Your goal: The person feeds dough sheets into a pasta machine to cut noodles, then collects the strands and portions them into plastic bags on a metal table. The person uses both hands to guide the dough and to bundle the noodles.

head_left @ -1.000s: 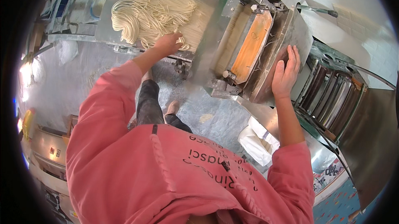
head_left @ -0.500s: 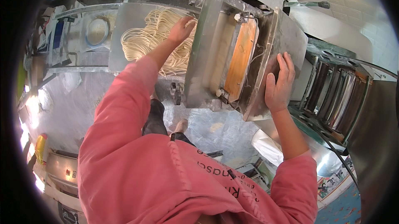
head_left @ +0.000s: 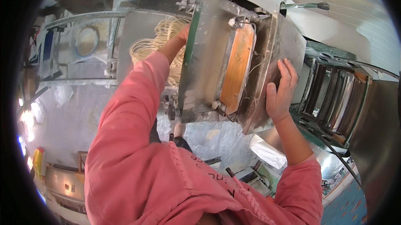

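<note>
The left hand [head_left: 183, 35], partly hidden by the machine [head_left: 260, 70], is at the noodles [head_left: 145, 48], grip unclear. The right hand [head_left: 282, 92] lies wide on the cover [head_left: 289, 39].

My left hand [head_left: 182, 35] is over the noodles [head_left: 144, 48], which lie toward the right edge of the metal tray [head_left: 133, 25]. My left fingers are hidden behind the machine's green-edged panel [head_left: 189, 58]; their grip cannot be seen. My right hand [head_left: 282, 91] lies against the metal cover [head_left: 288, 43], near its right edge, fingers extended, thumb apart. An orange board [head_left: 237, 68] sits between panel and cover. Beyond the cover's right edge stand rollers [head_left: 345, 95].
</note>
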`<state>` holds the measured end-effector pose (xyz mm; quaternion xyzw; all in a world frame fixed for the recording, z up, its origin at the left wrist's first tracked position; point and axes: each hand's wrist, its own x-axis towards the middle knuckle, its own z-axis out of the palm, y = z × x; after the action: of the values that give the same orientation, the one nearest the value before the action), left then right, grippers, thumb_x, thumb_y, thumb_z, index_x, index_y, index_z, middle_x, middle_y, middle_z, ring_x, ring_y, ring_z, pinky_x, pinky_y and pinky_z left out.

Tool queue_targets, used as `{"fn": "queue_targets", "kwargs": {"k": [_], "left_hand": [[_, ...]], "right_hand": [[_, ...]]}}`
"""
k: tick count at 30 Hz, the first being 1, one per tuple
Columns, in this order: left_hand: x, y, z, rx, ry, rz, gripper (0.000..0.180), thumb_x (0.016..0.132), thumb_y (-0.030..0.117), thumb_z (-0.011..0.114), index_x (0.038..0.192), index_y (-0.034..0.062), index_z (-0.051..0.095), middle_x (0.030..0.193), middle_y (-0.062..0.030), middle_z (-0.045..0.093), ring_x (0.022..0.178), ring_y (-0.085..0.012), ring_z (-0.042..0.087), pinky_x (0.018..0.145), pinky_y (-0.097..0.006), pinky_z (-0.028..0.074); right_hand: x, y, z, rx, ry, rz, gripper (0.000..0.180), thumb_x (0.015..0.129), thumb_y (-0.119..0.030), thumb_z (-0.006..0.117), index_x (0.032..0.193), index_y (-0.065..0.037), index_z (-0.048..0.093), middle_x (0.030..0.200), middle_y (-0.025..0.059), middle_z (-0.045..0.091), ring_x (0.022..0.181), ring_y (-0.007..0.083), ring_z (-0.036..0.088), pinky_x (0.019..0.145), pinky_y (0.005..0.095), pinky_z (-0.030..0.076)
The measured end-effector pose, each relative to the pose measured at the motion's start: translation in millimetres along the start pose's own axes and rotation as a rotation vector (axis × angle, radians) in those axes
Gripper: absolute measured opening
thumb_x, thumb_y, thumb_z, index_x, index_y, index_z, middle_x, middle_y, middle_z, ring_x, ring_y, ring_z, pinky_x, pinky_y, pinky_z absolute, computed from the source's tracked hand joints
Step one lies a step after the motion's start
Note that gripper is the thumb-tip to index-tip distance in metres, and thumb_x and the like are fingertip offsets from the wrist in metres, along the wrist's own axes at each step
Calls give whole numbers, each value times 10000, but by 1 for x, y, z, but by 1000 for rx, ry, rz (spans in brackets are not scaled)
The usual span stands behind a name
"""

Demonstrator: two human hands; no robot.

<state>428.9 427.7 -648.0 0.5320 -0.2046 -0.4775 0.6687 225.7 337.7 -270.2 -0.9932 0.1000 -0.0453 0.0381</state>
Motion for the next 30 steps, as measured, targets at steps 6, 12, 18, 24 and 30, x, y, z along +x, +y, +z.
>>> {"fn": "queue_targets", "kwargs": {"k": [6, 12, 18, 24, 30], "left_hand": [[-70, -3, -15, 116, 4, 51, 467, 848, 338, 570, 1122, -40, 567, 1198, -198, 568, 1078, -270, 552, 914, -347, 420], [-107, 11, -17, 784, 289, 202, 555, 813, 339, 609, 1275, 64, 470, 1301, -192, 465, 1212, -363, 414, 1031, -419, 326], [-101, 32, -1, 732, 431, 421, 557, 800, 291, 592, 1293, 73, 450, 1300, -174, 469, 1201, -354, 423, 1016, -411, 347], [-127, 43, 23, 783, 428, 486, 568, 823, 343, 550, 1311, 79, 426, 1321, -172, 437, 1200, -374, 413, 1004, -420, 357], [-126, 54, 26, 818, 388, 630, 576, 825, 375, 511, 1307, 71, 422, 1343, -192, 396, 1203, -396, 390, 1018, -432, 339]], "right_hand": [[-1, 1, 3, 14, 48, -28, 540, 772, -177, 494, 1278, 4, 444, 1319, 187, 382, 1230, 356, 354, 1056, 465, 239], [-2, 5, 5, 5, 68, -63, 518, 828, -237, 489, 1286, 0, 441, 1317, 191, 393, 1221, 352, 365, 1047, 458, 255], [-3, 7, 5, 4, 60, -97, 501, 889, -286, 455, 1297, 4, 429, 1326, 199, 392, 1223, 354, 368, 1042, 450, 266], [-4, 7, 5, 4, 58, -88, 502, 896, -294, 447, 1300, 4, 426, 1325, 202, 397, 1226, 356, 368, 1041, 443, 268], [-4, 6, 5, 9, 54, -88, 500, 889, -281, 455, 1303, -1, 426, 1324, 202, 399, 1226, 357, 369, 1044, 441, 260]]}}
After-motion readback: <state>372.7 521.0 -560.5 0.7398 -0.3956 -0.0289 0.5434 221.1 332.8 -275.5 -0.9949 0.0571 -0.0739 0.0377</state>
